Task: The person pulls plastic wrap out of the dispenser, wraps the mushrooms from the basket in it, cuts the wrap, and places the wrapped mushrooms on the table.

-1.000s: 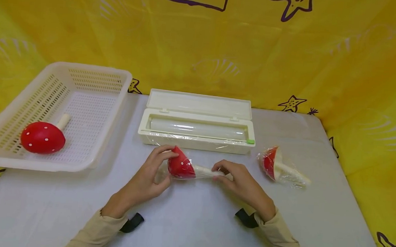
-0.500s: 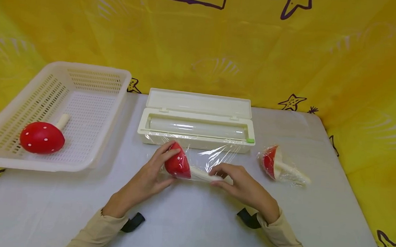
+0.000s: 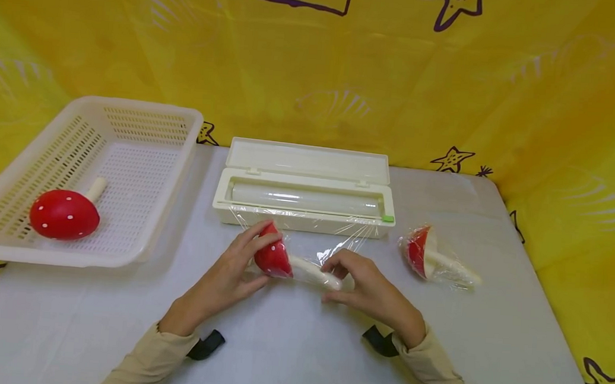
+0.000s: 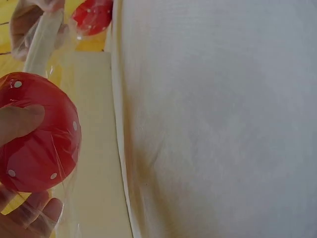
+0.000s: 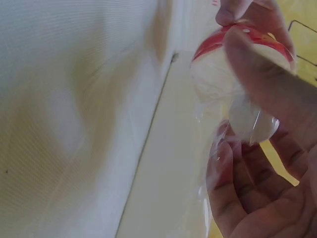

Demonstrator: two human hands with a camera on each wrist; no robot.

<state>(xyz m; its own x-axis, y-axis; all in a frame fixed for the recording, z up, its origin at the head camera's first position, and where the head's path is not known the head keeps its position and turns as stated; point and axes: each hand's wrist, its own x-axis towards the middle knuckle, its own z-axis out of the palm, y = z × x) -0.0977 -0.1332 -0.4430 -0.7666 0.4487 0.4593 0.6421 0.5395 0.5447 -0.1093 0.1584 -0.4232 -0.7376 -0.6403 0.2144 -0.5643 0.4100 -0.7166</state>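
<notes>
A toy mushroom (image 3: 275,257) with a white-dotted red cap lies on its side between the hands, clear plastic wrap around it. The left hand (image 3: 229,279) holds the cap, its thumb pressed on the red surface in the left wrist view and its other fingers on the opposite side. Around the free end of the pale stem (image 3: 315,273), the right hand (image 3: 367,285) has curled fingers and a thumb. The right wrist view shows those fingers (image 5: 223,168) behind the film and the stem end. From the mushroom the wrap runs back to a cream dispenser box (image 3: 305,221).
The dispenser's lid (image 3: 309,160) stands raised behind a film roll (image 3: 307,199). A second mushroom (image 3: 418,253), wrapped, lies at right. In the white basket (image 3: 181,165) at left rests an unwrapped mushroom (image 3: 65,215). A yellow patterned cloth (image 3: 317,56) hangs behind the table.
The mushroom has shifted slightly left, its stem end now tilted toward the person. Film between it and the box has been lifted taut. The right thumb has spread from the stem end.
</notes>
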